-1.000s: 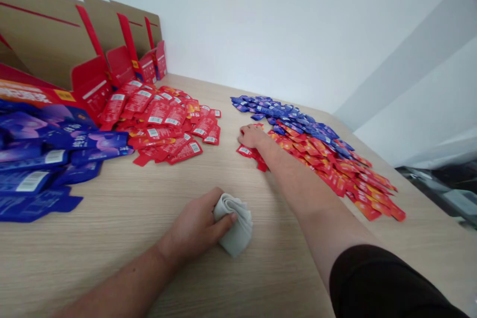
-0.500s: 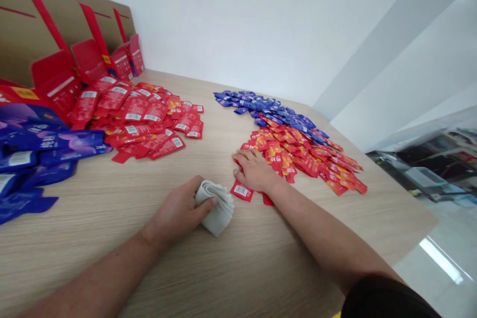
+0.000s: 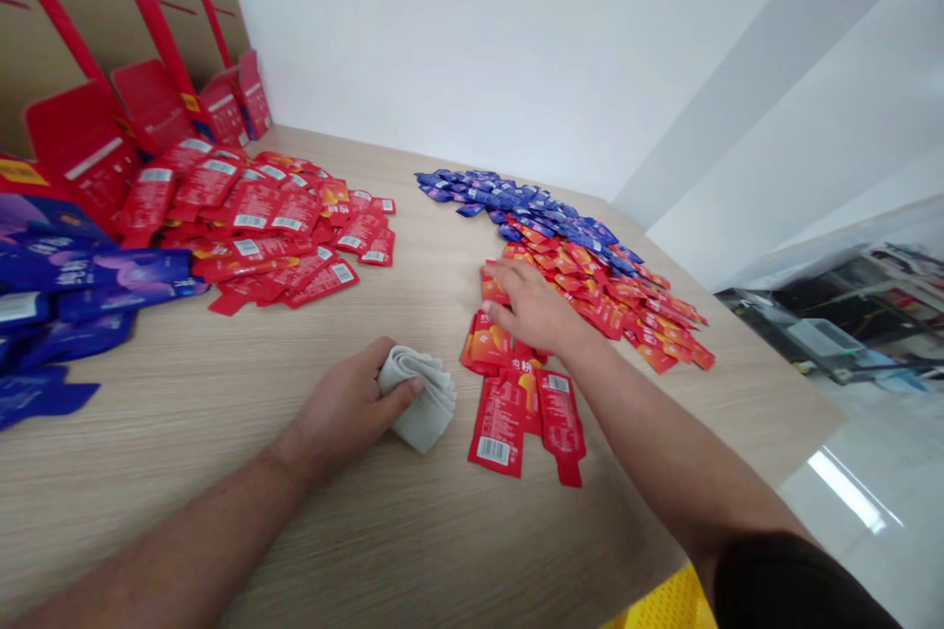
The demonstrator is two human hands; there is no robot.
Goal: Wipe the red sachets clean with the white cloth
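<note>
Red sachets (image 3: pixel 516 413): a small batch got dragged clear of the main heap within the last second. It ended up on its own toward the desk's near edge, just beside the grey cloth (image 3: pixel 426 405), some barcode side up.

- Desk (image 3: pixel 221 491): light wood, carried everything.
- Cardboard cartons (image 3: pixel 110 39): stood open at the far left corner, not moved.
- Blue packets (image 3: pixel 81 280) at the left edge, red packets (image 3: pixel 272 226) fanned out next to them: both lay as before. Only the view had swung.
- Sachet pile (image 3: pixel 626 300) toward the right edge: red-orange, with blue sachets (image 3: pixel 516 201) along its far side. Its near-left fringe was thinner where the batch came out.
- Right hand (image 3: pixel 535 310): a second earlier it was stretched far out, flat on the fringe. Half a second earlier it was sliding a few sachets back. At this moment it was on the fringe again, palm down, fingers spread open and pressing on sachets, nothing gripped.
- Left hand (image 3: pixel 346 408): stayed put mid-desk, fingers curled closed around the folded cloth, which rested on the wood.

My read: the move was a flat slide, not a pick. One sweep had landed, leaving the batch between cloth and pile, apart from the heap and close to both hands.
</note>
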